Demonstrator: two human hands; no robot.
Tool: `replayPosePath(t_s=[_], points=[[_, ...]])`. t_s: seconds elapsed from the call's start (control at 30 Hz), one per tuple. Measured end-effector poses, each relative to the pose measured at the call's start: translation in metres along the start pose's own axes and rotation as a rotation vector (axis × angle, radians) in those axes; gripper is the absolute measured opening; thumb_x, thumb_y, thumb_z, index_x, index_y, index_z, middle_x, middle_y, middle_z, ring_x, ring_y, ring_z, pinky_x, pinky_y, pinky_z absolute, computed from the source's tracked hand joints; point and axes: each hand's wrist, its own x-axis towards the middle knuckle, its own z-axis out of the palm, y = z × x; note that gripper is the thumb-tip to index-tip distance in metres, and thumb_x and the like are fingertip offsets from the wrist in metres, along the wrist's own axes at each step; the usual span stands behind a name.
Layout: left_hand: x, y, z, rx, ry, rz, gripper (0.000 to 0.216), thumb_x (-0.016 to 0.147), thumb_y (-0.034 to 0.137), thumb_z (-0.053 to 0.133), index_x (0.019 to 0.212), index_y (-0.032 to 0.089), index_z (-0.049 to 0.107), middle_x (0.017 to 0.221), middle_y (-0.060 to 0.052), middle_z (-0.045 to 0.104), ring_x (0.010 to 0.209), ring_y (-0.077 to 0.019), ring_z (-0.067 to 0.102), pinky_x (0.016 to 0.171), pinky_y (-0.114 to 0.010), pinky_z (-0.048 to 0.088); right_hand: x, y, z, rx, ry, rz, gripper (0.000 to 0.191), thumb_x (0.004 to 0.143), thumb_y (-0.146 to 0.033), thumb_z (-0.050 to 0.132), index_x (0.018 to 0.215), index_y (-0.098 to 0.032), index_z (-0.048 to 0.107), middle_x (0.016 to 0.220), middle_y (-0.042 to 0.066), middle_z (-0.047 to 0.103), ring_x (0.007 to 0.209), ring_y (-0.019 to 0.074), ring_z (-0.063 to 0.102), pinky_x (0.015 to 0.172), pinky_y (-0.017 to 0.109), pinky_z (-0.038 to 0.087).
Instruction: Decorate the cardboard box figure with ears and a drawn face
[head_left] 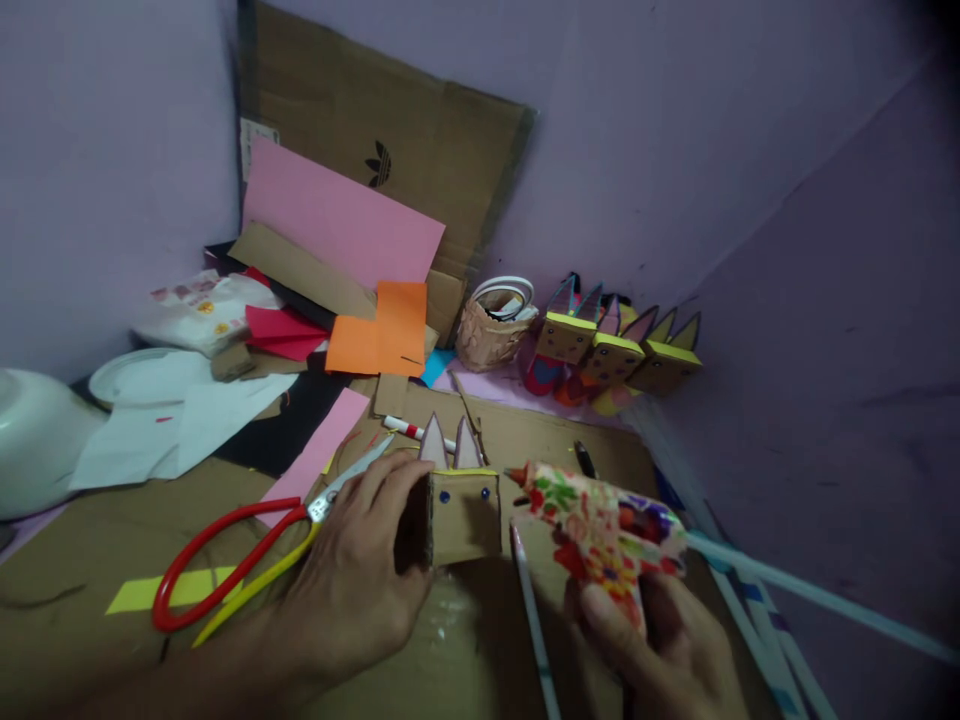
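A small cardboard box with two pointed paper ears, two blue dot eyes and a yellow top edge stands upright before me. My left hand is curled around its left side, fingers at the back and thumb near the lower front. In my right hand is a flower-patterned hot glue gun, its nozzle pointing left, close to the box's upper right edge but apart from it. A long clear glue stick sticks out of the gun's back. Between box and gun lies a thin pale stick.
Red-handled scissors lie left of my left hand near a yellow paper strip. A marker lies behind the box. At the back stand a basket and three eared cardboard figures. Orange paper and scraps fill the back left.
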Motion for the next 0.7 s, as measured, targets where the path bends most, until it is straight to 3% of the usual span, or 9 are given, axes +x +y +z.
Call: replayPosePath(t_s=[0.17,0.23,0.33,0.43,0.53,0.57,0.63,0.7], points=[[0.000,-0.004,0.001,-0.045,-0.048,-0.031,0.068,0.074,0.021,0.069,0.131,0.027,0.033,0.136,-0.012,0.048,0.125,-0.0337,0.047,0.102,-0.059,0.043,0.040,0.018,-0.009,-0.052,-0.091,0.158,0.038,0.065,-0.049,0.077,0.075,-0.013,0.070,0.061,0.004,0.066,0.052,0.0157,0.058,0.046,0.023,0.043],[0.000,-0.006,0.001,-0.037,-0.049,-0.017,0.068,0.074,0.024,0.070,0.131,0.027,0.033,0.136,-0.012,0.049,0.125,-0.0347,0.048,0.100,-0.060,0.043,0.052,0.026,-0.011,-0.210,-0.089,0.122,0.042,0.068,-0.054,0.073,0.071,-0.012,0.071,0.058,0.004,0.065,0.051,0.0166,0.058,0.045,0.023,0.041],[0.001,-0.006,0.002,-0.019,-0.063,-0.017,0.067,0.074,0.025,0.069,0.130,0.027,0.034,0.136,-0.013,0.049,0.124,-0.0356,0.049,0.099,-0.061,0.044,0.057,0.029,-0.016,-0.632,-0.024,-0.011,0.044,0.073,-0.060,0.065,0.073,-0.017,0.076,0.051,0.003,0.064,0.046,0.0192,0.057,0.040,0.024,0.036],[0.001,-0.005,0.002,0.000,-0.055,-0.033,0.068,0.073,0.023,0.070,0.130,0.027,0.034,0.137,-0.013,0.049,0.124,-0.0359,0.049,0.099,-0.060,0.045,0.047,0.022,-0.021,-0.974,0.118,-0.211,0.039,0.076,-0.059,0.064,0.081,-0.023,0.078,0.057,0.006,0.069,0.045,0.0229,0.059,0.036,0.026,0.035],[0.001,-0.005,0.003,0.003,-0.049,-0.039,0.071,0.072,0.024,0.071,0.131,0.028,0.034,0.137,-0.012,0.049,0.125,-0.0355,0.048,0.100,-0.060,0.044,0.032,0.017,-0.020,-0.863,0.170,-0.623,0.022,0.084,-0.040,0.063,0.092,-0.022,0.073,0.079,0.008,0.073,0.066,0.0233,0.068,0.052,0.030,0.049],[0.001,-0.005,0.003,-0.001,-0.049,-0.038,0.070,0.071,0.023,0.071,0.131,0.028,0.034,0.136,-0.011,0.050,0.124,-0.0351,0.049,0.100,-0.060,0.044,0.027,0.016,-0.017,-0.785,0.112,-0.766,0.018,0.085,-0.030,0.063,0.099,-0.022,0.071,0.084,0.008,0.072,0.073,0.0219,0.068,0.060,0.030,0.052],[0.001,-0.006,0.004,-0.011,-0.043,-0.033,0.069,0.071,0.022,0.070,0.130,0.028,0.035,0.134,-0.011,0.051,0.122,-0.0346,0.049,0.100,-0.059,0.045,0.019,0.016,-0.010,-0.684,-0.084,-0.975,0.029,0.083,-0.014,0.060,0.111,-0.021,0.066,0.089,0.007,0.070,0.080,0.0192,0.067,0.067,0.028,0.053],[0.001,-0.007,0.005,-0.003,-0.026,-0.025,0.068,0.072,0.022,0.069,0.130,0.028,0.035,0.133,-0.011,0.052,0.122,-0.0349,0.049,0.099,-0.059,0.045,0.014,0.018,-0.002,-0.667,-0.247,-1.052,0.040,0.080,-0.006,0.056,0.117,-0.020,0.063,0.094,0.008,0.070,0.086,0.0191,0.066,0.069,0.028,0.055]])
